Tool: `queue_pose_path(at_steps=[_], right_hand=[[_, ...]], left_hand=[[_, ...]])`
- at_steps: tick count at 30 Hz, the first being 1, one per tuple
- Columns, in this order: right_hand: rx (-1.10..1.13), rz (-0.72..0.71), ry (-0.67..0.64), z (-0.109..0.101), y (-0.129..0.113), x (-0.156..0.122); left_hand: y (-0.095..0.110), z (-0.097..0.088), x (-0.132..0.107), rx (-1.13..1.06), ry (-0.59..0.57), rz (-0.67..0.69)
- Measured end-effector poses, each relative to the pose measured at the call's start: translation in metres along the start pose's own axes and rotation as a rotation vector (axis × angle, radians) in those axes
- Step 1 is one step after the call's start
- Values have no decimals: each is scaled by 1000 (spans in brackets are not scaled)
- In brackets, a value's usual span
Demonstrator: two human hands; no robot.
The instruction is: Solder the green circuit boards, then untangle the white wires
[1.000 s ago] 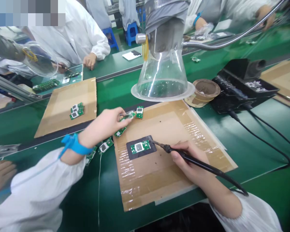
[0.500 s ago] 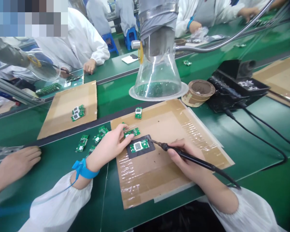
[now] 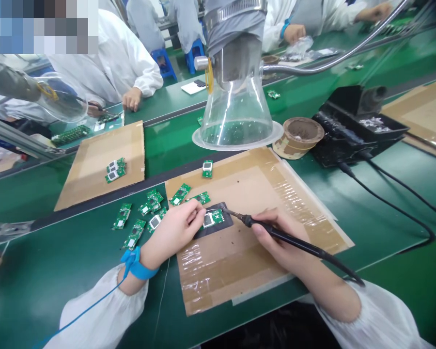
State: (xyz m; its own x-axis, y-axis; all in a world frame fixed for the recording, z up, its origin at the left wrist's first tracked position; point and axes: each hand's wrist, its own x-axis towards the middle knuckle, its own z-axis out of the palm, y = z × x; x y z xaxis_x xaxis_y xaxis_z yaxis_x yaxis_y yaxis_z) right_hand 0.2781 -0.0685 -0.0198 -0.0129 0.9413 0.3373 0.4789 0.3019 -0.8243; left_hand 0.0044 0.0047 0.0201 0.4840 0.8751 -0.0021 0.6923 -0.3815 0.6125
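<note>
My left hand [image 3: 174, 230] sits at the edge of a black fixture [image 3: 221, 225], its pinched fingertips beside a green circuit board [image 3: 209, 219] held there. A thin solder wire [image 3: 162, 295] runs from under that palm. My right hand [image 3: 278, 237] grips a black soldering iron [image 3: 294, 240], its metal tip at the board's edge. Several loose green boards [image 3: 179, 194] lie on the taped cardboard pad [image 3: 261, 276] and the green bench beside it. A blue wrist strap [image 3: 136, 266] circles my left wrist.
A clear fume hood [image 3: 236, 121] hangs just beyond the pad. To its right are a tip-cleaning tin [image 3: 298, 138] and a black soldering station [image 3: 352, 135] with cords. Another cardboard pad [image 3: 98, 165] holds boards; co-workers sit across the bench.
My left hand has moved down and right, from the pad's far edge to the fixture. Boards on the bench are now uncovered, and the view has shifted slightly. The iron stays near the fixture.
</note>
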Motion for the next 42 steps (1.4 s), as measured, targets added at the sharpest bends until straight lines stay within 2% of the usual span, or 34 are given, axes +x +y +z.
queue_pose_path(at_steps=[8, 15, 22, 24, 28, 31, 35, 38, 40, 42], right_hand=[[4, -2, -3, 0, -3, 1], [28, 28, -14, 0, -1, 0], [30, -4, 34, 1, -1, 2], [33, -12, 58, 1, -2, 1], [66, 3, 90, 1, -1, 0], [95, 35, 88, 2, 0, -1], [132, 79, 112, 4, 5, -6], [149, 101, 146, 4, 10, -9], [134, 102, 157, 4, 12, -11], [104, 92, 164, 3, 14, -12]], left_hand=[[2, 4, 7, 44, -37, 41], [3, 4, 8, 53, -55, 20], [4, -11, -3, 65, 124, -74], [3, -13, -7, 75, 93, -96], [0, -9, -12, 121, -92, -59], [-1, -3, -11, 162, -136, -24], [4, 0, -14, 164, -71, 4], [2, -8, -20, 137, 19, 17], [-11, -23, -22, 148, 100, -27], [-37, -45, -19, 206, 215, -124]])
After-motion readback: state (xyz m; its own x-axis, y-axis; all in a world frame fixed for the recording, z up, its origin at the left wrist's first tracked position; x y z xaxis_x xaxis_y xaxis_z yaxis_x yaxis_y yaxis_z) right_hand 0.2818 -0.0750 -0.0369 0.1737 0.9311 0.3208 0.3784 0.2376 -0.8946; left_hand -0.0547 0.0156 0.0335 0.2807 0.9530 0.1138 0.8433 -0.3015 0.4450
